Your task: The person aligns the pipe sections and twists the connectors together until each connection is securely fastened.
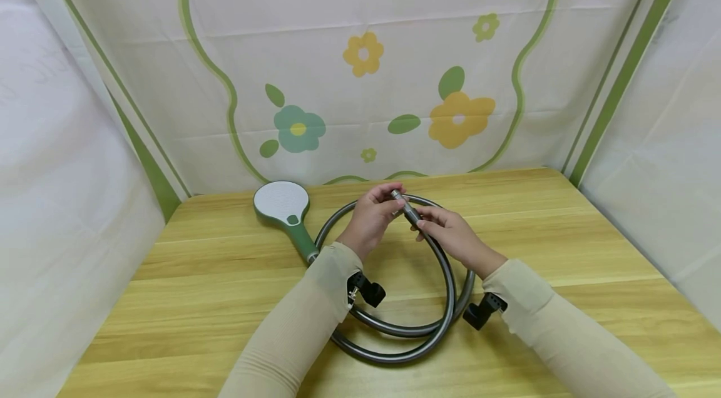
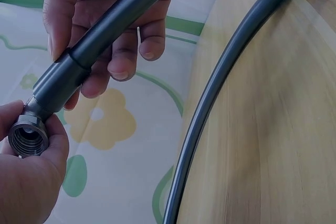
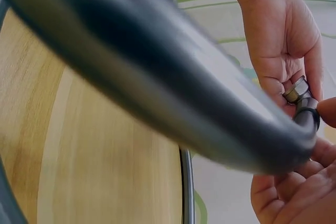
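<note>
In the head view, a dark grey shower hose (image 1: 449, 273) lies coiled on the table, its free end lifted off the wood between both hands. My left hand (image 1: 366, 223) pinches the threaded metal nut (image 2: 29, 136) at that end between thumb and finger. Just behind it, my right hand (image 1: 450, 236) grips the hose by its dark end sleeve (image 2: 62, 80), thumb on one side and fingers beneath. The nut's open mouth with inner threads faces the left wrist camera. A handheld shower head (image 1: 280, 201) with white face and green handle lies at left, joined to the hose's other end.
The wood-grain table (image 1: 214, 298) spans the front. A white cloth with printed flowers (image 1: 327, 79) hangs behind it, and more white cloth (image 1: 659, 154) hangs at both sides. A small black camera mount (image 1: 368, 290) sits on each wrist.
</note>
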Demonstrator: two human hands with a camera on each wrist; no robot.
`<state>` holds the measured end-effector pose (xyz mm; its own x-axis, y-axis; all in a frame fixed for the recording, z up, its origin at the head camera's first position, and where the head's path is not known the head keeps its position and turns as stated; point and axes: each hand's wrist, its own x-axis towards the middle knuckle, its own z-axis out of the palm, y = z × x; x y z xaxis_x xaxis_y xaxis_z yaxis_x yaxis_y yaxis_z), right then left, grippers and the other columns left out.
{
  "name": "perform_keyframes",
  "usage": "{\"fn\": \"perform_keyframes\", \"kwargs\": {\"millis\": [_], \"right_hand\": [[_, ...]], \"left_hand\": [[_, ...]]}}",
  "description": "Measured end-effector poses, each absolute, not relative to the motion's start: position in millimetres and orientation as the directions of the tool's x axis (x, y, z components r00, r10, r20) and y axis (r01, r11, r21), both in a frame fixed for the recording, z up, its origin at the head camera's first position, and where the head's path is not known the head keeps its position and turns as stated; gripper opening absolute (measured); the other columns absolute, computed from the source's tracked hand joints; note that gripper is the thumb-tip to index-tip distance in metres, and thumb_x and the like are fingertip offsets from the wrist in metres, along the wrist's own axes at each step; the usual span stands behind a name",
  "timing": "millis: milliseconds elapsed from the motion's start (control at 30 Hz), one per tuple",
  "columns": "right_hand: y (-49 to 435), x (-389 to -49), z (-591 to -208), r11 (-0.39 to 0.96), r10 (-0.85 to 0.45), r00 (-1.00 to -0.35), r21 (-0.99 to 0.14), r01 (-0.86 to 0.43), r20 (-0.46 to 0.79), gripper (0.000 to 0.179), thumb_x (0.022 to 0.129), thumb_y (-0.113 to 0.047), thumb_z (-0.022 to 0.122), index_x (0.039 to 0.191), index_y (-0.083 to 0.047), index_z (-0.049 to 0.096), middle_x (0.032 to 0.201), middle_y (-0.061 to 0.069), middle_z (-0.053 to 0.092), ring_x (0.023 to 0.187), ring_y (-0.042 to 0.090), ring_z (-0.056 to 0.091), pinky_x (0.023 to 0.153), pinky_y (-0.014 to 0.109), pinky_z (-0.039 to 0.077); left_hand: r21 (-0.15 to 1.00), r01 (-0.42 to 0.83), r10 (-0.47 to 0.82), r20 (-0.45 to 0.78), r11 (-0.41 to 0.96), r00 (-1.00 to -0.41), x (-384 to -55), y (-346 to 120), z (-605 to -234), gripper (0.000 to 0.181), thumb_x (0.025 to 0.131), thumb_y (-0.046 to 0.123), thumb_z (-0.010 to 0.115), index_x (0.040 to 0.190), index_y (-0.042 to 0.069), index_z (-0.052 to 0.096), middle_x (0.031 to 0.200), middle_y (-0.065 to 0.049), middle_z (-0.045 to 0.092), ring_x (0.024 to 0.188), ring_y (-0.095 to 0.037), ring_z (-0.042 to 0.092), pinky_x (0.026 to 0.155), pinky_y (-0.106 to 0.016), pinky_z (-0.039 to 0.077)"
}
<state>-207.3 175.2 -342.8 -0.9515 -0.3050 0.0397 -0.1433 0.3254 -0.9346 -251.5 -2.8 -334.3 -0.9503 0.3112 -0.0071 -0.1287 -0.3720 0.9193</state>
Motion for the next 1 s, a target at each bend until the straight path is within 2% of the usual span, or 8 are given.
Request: {"fn": "perform_keyframes", "kwargs": {"millis": [200, 300, 467, 633, 733, 867, 1000], "right_hand": [[172.5, -207.4, -345.5, 0.370, -0.259, -0.963, -0.912, -0.175, 0.079, 0.043, 0.099, -0.021, 0.056, 0.136, -0.001, 0.050, 0.113, 0.019, 0.062, 0.097, 0.029, 0.062, 0.079, 0.034, 0.052], [170.3, -206.1, -346.0, 0.424, -0.240, -0.963, -0.878, -0.220, 0.125, 0.044, 0.096, -0.021, 0.061, 0.135, -0.003, 0.051, 0.113, 0.017, 0.062, 0.095, 0.027, 0.061, 0.073, 0.034, 0.052], [166.4, -203.2, -345.2, 0.518, -0.197, -0.962, -0.812, -0.268, 0.191, 0.049, 0.092, -0.019, 0.067, 0.136, -0.004, 0.050, 0.111, 0.011, 0.062, 0.094, 0.023, 0.061, 0.071, 0.034, 0.051], [164.8, -201.2, -345.5, 0.596, -0.187, -0.953, -0.744, -0.302, 0.238, 0.049, 0.088, -0.020, 0.072, 0.132, -0.005, 0.054, 0.104, 0.008, 0.063, 0.091, 0.024, 0.061, 0.065, 0.032, 0.051], [163.9, -200.0, -345.2, 0.613, -0.190, -0.949, -0.725, -0.314, 0.251, 0.047, 0.088, -0.019, 0.072, 0.130, -0.006, 0.056, 0.101, 0.008, 0.064, 0.090, 0.024, 0.061, 0.066, 0.034, 0.052], [162.8, -199.2, -345.2, 0.624, -0.194, -0.943, -0.708, -0.331, 0.270, 0.046, 0.088, -0.017, 0.072, 0.129, -0.005, 0.056, 0.099, 0.008, 0.065, 0.088, 0.022, 0.062, 0.074, 0.041, 0.052], [161.5, -199.0, -344.3, 0.642, -0.190, -0.937, -0.685, -0.344, 0.293, 0.043, 0.088, -0.016, 0.071, 0.127, -0.004, 0.057, 0.098, 0.007, 0.065, 0.087, 0.021, 0.062, 0.078, 0.041, 0.051]], "left_hand": [[0.915, -0.130, 0.300, -0.010, -0.383, -0.954, -251.2, -3.0, -333.7, 0.038, 0.092, -0.009, 0.055, 0.130, -0.005, 0.053, 0.125, -0.018, 0.053, 0.125, -0.040, 0.047, 0.100, -0.038, 0.046], [0.914, -0.129, 0.296, -0.011, -0.384, -0.955, -251.2, -3.5, -333.5, 0.037, 0.092, -0.009, 0.055, 0.129, -0.005, 0.054, 0.120, -0.013, 0.056, 0.123, -0.039, 0.049, 0.100, -0.038, 0.046], [0.911, -0.135, 0.301, -0.013, -0.390, -0.953, -251.6, -4.2, -333.4, 0.037, 0.092, -0.009, 0.055, 0.129, -0.004, 0.054, 0.122, -0.015, 0.055, 0.121, -0.038, 0.050, 0.101, -0.039, 0.045], [0.909, -0.135, 0.292, -0.016, -0.394, -0.956, -251.6, -3.8, -333.1, 0.036, 0.091, -0.010, 0.056, 0.127, -0.005, 0.055, 0.114, -0.008, 0.057, 0.117, -0.035, 0.052, 0.098, -0.037, 0.047], [0.907, -0.136, 0.289, -0.016, -0.399, -0.957, -251.3, -3.5, -332.7, 0.036, 0.091, -0.010, 0.056, 0.127, -0.005, 0.055, 0.110, -0.006, 0.058, 0.117, -0.035, 0.052, 0.096, -0.035, 0.048], [0.907, -0.136, 0.292, -0.014, -0.399, -0.956, -250.7, -3.4, -332.2, 0.036, 0.091, -0.010, 0.056, 0.127, -0.005, 0.055, 0.111, -0.006, 0.057, 0.117, -0.035, 0.051, 0.096, -0.034, 0.048], [0.908, -0.135, 0.297, -0.012, -0.396, -0.955, -251.0, -3.4, -331.5, 0.035, 0.092, -0.010, 0.056, 0.127, -0.005, 0.055, 0.117, -0.012, 0.056, 0.115, -0.033, 0.053, 0.097, -0.036, 0.048]]}}
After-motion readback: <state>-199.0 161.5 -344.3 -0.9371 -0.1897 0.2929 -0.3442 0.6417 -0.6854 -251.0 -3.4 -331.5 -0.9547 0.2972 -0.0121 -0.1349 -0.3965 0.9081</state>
